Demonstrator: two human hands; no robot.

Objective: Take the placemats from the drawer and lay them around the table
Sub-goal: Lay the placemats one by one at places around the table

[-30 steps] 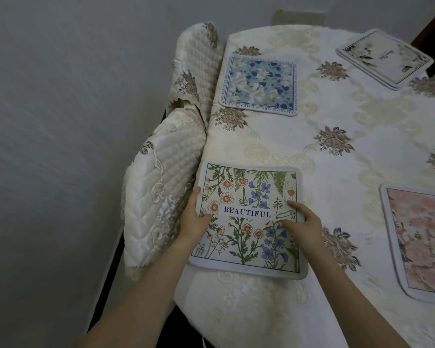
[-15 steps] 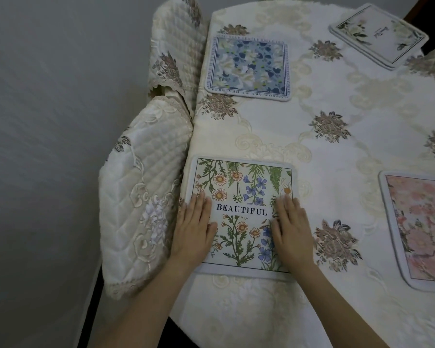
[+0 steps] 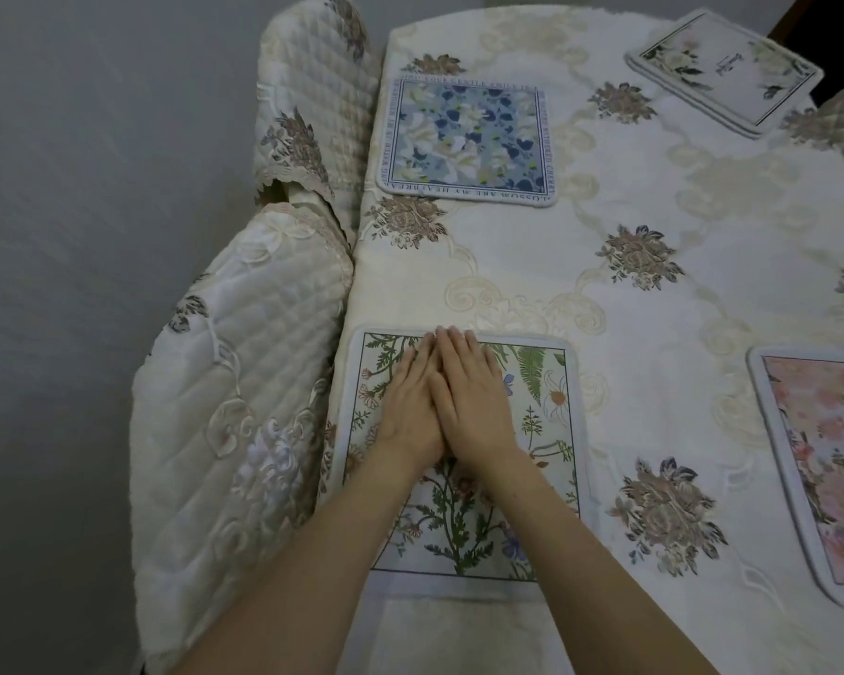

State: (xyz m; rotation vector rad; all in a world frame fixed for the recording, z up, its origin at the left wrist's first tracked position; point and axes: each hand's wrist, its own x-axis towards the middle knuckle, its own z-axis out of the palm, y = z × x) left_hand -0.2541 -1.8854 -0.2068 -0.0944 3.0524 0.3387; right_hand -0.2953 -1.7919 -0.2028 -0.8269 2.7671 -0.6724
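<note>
both hands flat on the wildflower placemat (image 3: 546, 431)

left hand (image 3: 410, 406) and right hand (image 3: 473, 397) press side by side, fingers straight, gripping nothing; the mat lies at the tablecloth's (image 3: 654, 309) near edge.

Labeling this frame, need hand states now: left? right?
Left hand: open, fingers straight, flat on the wildflower placemat.
Right hand: open, flat on the same placemat, overlapping the left.

Four placemats (image 3: 464, 455) (image 3: 466, 141) (image 3: 724, 70) (image 3: 824, 475) lie on one worktop (image 3: 654, 309). Two quilted chair covers (image 3: 230, 431) (image 3: 313, 104) stand beside it. Two hands (image 3: 410, 406) (image 3: 473, 397) show.
</note>
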